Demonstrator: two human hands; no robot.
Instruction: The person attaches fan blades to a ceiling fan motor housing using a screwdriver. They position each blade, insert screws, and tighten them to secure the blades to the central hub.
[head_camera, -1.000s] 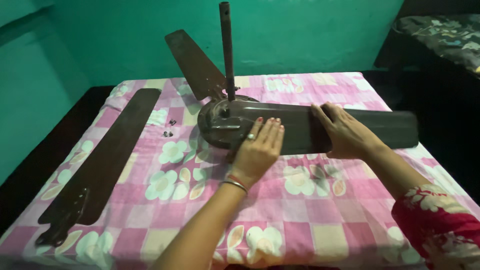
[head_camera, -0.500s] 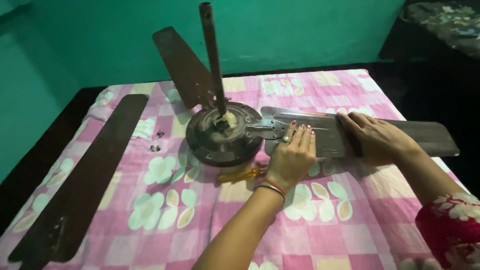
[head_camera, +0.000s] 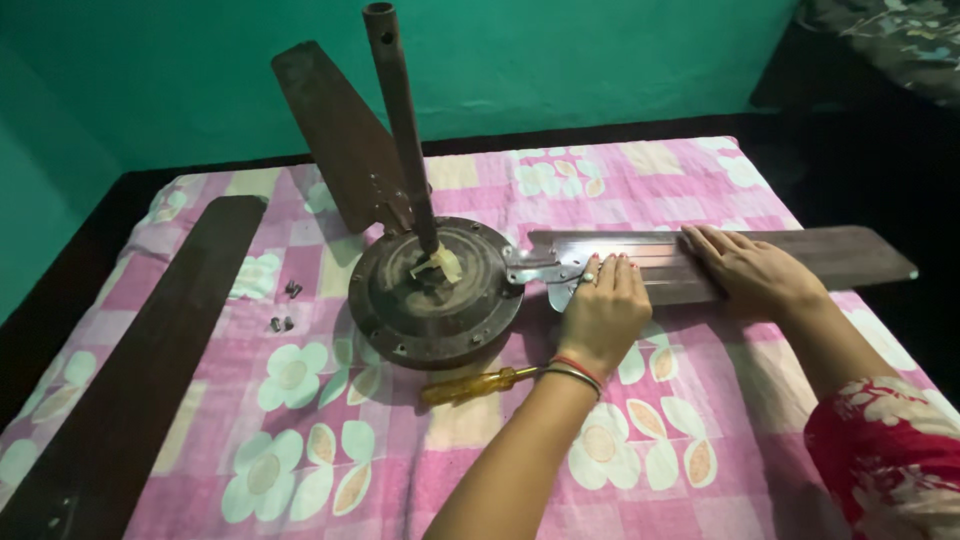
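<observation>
On a pink checked flowered bedsheet (head_camera: 620, 180), seen from the head camera: round dark fan motor housing (head_camera: 435, 292) lying flat, rusty downrod (head_camera: 400, 120) rising from its middle and leaning slightly left; one brown blade (head_camera: 335, 130) sticking up behind the housing, tilted back toward the green wall (head_camera: 600, 60); second blade (head_camera: 800, 260) stretching flat to the right of the housing, its silver bracket (head_camera: 545, 268) touching the housing rim. Left hand (head_camera: 602, 315) resting palm down on that blade just right of the bracket, fingers together and pressed flat, bangles at the wrist; right hand (head_camera: 750, 270) farther right of the housing on the same blade, palm down, fingers slightly spread, gripping nothing. Just below the housing, yellow-handled screwdriver (head_camera: 470, 385) lying on the sheet, untouched; left of the housing, small loose screws (head_camera: 283, 322) (head_camera: 293, 290); farther left, a detached dark blade (head_camera: 140, 360) lying lengthwise along the sheet's edge.
</observation>
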